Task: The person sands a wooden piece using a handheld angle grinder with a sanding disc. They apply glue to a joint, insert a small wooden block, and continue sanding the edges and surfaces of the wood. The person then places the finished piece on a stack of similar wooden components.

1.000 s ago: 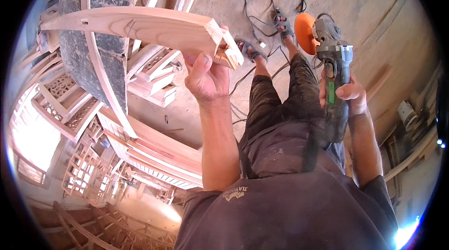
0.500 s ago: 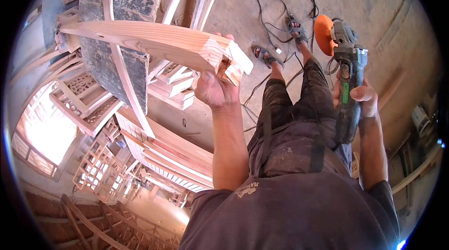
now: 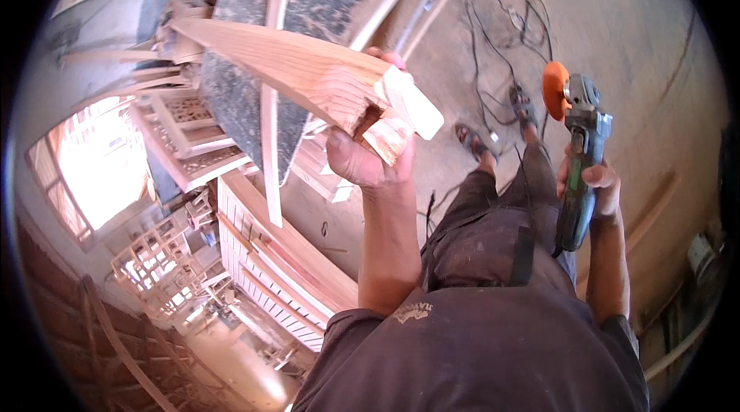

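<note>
Dusty concrete floor [image 3: 617,34] is filling the background, black cables [image 3: 493,42] snaking across it, and right at the centre of the action is the long wooden piece [image 3: 308,77]. It is being held up in the air, slanting from the upper left down toward the middle, its cut end with a pale tenon block [image 3: 412,104] sticking out toward the viewer. The left hand [image 3: 370,158] is gripping that end from underneath, fingers wrapping tight around the wood, a fingertip showing over the top edge. The far end of the piece is reaching over the bench [image 3: 308,19], a dark speckled surface running up toward the top edge, with a thin pale batten [image 3: 270,142] lying along its left edge.

Over on the right, the right hand [image 3: 597,184] is closing firmly around the body of an angle grinder [image 3: 582,158], grey and green, pointing away from the person with its orange disc [image 3: 555,88] at the far end. The grinder is hanging well apart from the wooden piece, over the floor. Between the two, the person's dark trousers [image 3: 493,235] and sandalled feet [image 3: 497,123] are showing.

Left of the bench, stacks of carved wooden frames and panels [image 3: 254,250] are leaning and lying in the sunlight.
</note>
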### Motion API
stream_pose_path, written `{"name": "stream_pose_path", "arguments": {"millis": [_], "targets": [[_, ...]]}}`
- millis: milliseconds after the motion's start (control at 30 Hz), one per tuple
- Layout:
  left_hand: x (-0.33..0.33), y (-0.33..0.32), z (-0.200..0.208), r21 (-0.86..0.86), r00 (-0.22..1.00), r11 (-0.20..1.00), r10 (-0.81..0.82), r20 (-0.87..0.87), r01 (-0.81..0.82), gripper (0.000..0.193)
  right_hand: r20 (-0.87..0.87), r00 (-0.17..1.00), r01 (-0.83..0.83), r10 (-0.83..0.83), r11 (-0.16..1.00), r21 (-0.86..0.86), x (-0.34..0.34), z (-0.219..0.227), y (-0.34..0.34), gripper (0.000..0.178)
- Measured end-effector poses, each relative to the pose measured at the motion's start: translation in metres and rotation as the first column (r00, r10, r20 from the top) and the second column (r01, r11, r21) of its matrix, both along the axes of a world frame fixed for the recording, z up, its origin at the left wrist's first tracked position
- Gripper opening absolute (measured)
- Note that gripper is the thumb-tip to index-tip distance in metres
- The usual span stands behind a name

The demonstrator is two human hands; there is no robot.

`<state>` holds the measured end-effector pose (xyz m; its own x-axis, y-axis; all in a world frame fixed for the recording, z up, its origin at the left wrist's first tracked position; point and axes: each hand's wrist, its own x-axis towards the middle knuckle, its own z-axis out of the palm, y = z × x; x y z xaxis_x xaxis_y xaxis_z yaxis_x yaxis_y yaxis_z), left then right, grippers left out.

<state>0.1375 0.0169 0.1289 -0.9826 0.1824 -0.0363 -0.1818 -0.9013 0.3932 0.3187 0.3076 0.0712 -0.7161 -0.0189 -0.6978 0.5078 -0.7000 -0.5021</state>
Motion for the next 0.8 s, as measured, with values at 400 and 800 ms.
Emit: {"name": "stream_pose_path", "arguments": {"millis": [400,800], "targets": [[-0.01,-0.036,0.132,0.055,0.937,0.99,0.14,-0.321,-0.129,0.081,-0.246,0.967,-0.059,0.071,0.997,0.059,-0.029,0.024,-0.027,0.065],[0.016,-0.016,0.161,-0.394,0.884,0.843,0.446,0.136,-0.365,0.041,-0.43,0.89,-0.112,0.152,0.987,0.116,-0.054,0.036,0.009,0.061]]}}
